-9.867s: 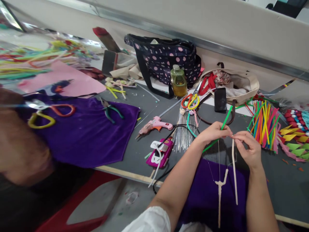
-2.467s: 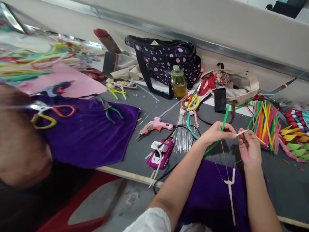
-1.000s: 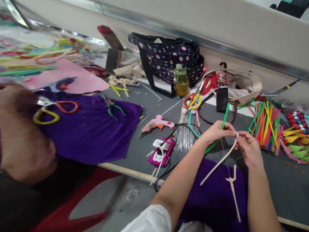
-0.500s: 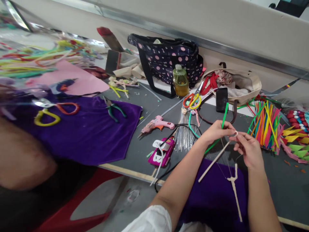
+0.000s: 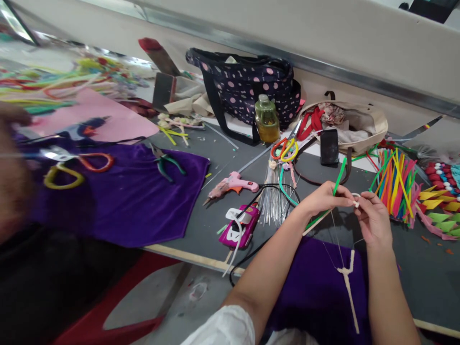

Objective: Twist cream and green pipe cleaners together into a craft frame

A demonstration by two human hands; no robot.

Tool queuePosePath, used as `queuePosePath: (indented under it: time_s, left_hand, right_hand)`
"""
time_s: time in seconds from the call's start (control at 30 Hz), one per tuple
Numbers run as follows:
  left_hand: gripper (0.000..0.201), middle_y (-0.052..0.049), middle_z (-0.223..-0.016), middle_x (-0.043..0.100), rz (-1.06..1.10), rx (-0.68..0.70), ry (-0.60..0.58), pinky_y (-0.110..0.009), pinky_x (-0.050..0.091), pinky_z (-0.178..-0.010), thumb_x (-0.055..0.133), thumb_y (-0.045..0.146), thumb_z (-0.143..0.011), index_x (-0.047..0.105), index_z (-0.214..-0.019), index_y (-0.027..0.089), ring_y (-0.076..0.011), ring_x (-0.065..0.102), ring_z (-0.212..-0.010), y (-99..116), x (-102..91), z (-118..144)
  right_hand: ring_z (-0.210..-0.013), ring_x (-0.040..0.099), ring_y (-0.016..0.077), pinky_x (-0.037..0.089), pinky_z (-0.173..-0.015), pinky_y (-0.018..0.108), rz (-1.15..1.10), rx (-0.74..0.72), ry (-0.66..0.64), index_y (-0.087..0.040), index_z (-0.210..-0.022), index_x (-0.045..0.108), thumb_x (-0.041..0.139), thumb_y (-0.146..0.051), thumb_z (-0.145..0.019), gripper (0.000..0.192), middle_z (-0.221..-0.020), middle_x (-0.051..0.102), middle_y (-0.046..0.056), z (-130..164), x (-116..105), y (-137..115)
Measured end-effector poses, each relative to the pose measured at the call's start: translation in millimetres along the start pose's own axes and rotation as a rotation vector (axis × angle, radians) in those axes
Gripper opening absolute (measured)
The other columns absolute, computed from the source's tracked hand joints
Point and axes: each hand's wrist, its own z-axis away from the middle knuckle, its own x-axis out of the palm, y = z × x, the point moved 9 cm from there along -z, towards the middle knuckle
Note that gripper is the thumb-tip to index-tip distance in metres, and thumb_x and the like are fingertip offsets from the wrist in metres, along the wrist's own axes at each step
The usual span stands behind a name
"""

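Both hands work close together on a cream pipe cleaner [image 5: 356, 204], whose end is bent into a small curl. My left hand [image 5: 330, 197] pinches it from one side, fingers closed; its straight length trails back under that hand. My right hand [image 5: 375, 218] is closed on the curled end with thumb and fingertips. Below them, over purple cloth [image 5: 312, 282], sits a branched wire stem [image 5: 348, 280] wrapped in cream, with thin bare wires rising toward the hands. A green strip [image 5: 339, 176] shows behind my left hand.
Left of my arms lie a pink glue gun [image 5: 233, 183], a magenta device [image 5: 240, 227] with a cord, and thin wires [image 5: 275, 201]. Scissors [image 5: 285, 148], a bottle [image 5: 266, 120], a phone [image 5: 329, 147] and bags stand behind. At far left is another person's blurred arm [image 5: 14, 177].
The cream pipe cleaner's straight end has drawn up toward my left hand, and its tip is now curled between my fingers. The other person's arm has shifted left.
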Motion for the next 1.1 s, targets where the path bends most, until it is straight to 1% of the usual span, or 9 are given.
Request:
queuePosePath:
  time_s: [0.17, 0.3, 0.43, 0.57, 0.63, 0.8, 0.93, 1.03, 1.1]
  left_hand:
    - [0.025, -0.005, -0.075, 0.067, -0.025, 0.020, -0.043, -0.024, 0.042, -0.073, 0.076, 0.031, -0.069, 0.073, -0.080, 0.009, -0.0115, 0.057, -0.071, 3, 5.8, 0]
    - [0.025, -0.005, -0.076, 0.067, -0.034, 0.059, -0.067, -0.025, 0.043, -0.075, 0.077, 0.031, -0.067, 0.074, -0.079, 0.009, -0.0118, 0.058, -0.072, 5, 8.5, -1]
    - [0.026, -0.006, -0.074, 0.067, -0.039, 0.057, -0.073, -0.026, 0.045, -0.075, 0.078, 0.033, -0.065, 0.074, -0.077, 0.010, -0.0126, 0.058, -0.072, 3, 11.1, -2]
    - [0.027, -0.006, -0.072, 0.066, -0.065, 0.030, -0.066, -0.026, 0.046, -0.074, 0.079, 0.034, -0.063, 0.074, -0.074, 0.010, -0.0134, 0.059, -0.071, 0, 11.5, -2]
    - [0.025, -0.005, -0.072, 0.066, -0.094, 0.028, -0.058, -0.026, 0.046, -0.073, 0.078, 0.033, -0.064, 0.074, -0.076, 0.011, -0.0130, 0.058, -0.071, 0, 9.5, -2]
    - [0.023, -0.006, -0.075, 0.067, -0.105, 0.014, -0.020, -0.024, 0.044, -0.070, 0.076, 0.030, -0.066, 0.074, -0.078, 0.010, -0.0122, 0.057, -0.070, -1, 1.1, -1]
    - [0.024, -0.006, -0.075, 0.068, -0.079, -0.017, -0.025, -0.024, 0.043, -0.069, 0.075, 0.030, -0.067, 0.074, -0.079, 0.009, -0.0125, 0.057, -0.070, -4, 1.1, -1]
    - [0.027, -0.004, -0.069, 0.065, -0.107, -0.035, -0.005, -0.023, 0.040, -0.064, 0.074, 0.032, -0.068, 0.074, -0.081, 0.009, -0.0110, 0.053, -0.065, -7, -0.8, -2]
    - [0.027, -0.002, -0.066, 0.064, -0.124, -0.043, 0.010, -0.023, 0.038, -0.062, 0.073, 0.033, -0.068, 0.074, -0.083, 0.010, -0.0104, 0.051, -0.063, -9, -2.5, -4]
  right_hand:
    - [-0.048, 0.055, 0.0071, 0.044, -0.047, 0.017, 0.027, -0.153, 0.055, -0.020, -0.084, 0.060, 0.083, -0.020, -0.059, 0.034, -0.063, 0.065, -0.005, 2, -3, -12]
    - [-0.052, 0.058, 0.0094, 0.046, -0.051, 0.020, 0.097, -0.242, 0.066, -0.020, -0.084, 0.059, 0.082, -0.023, -0.061, 0.033, -0.064, 0.064, -0.004, 4, -3, -14]
    - [-0.052, 0.058, 0.0099, 0.047, -0.051, 0.021, 0.135, -0.245, 0.064, -0.020, -0.084, 0.058, 0.082, -0.025, -0.062, 0.033, -0.063, 0.062, -0.005, 3, -5, -10]
    - [-0.054, 0.058, 0.0095, 0.045, -0.052, 0.020, 0.120, -0.224, 0.061, -0.019, -0.084, 0.059, 0.081, -0.024, -0.062, 0.033, -0.063, 0.063, -0.004, 2, -5, -10]
    - [-0.053, 0.057, 0.0088, 0.044, -0.051, 0.020, 0.101, -0.251, 0.091, -0.020, -0.083, 0.058, 0.081, -0.023, -0.062, 0.032, -0.064, 0.064, -0.004, 3, -6, -15]
    - [-0.051, 0.054, 0.0082, 0.043, -0.050, 0.020, 0.069, -0.391, 0.191, -0.021, -0.081, 0.057, 0.080, -0.021, -0.061, 0.031, -0.062, 0.060, -0.006, 10, -10, -31]
    - [-0.050, 0.054, 0.0081, 0.043, -0.049, 0.020, 0.043, -0.400, 0.206, -0.020, -0.083, 0.058, 0.081, -0.019, -0.060, 0.032, -0.062, 0.061, -0.006, 12, -12, -35]
    - [-0.052, 0.054, 0.0076, 0.043, -0.049, 0.019, 0.014, -0.406, 0.197, -0.020, -0.087, 0.061, 0.080, -0.018, -0.062, 0.032, -0.064, 0.063, -0.005, 14, -12, -40]
    - [-0.054, 0.055, 0.0078, 0.043, -0.049, 0.019, -0.010, -0.437, 0.179, -0.020, -0.091, 0.062, 0.079, -0.018, -0.063, 0.032, -0.066, 0.063, -0.004, 17, -11, -46]
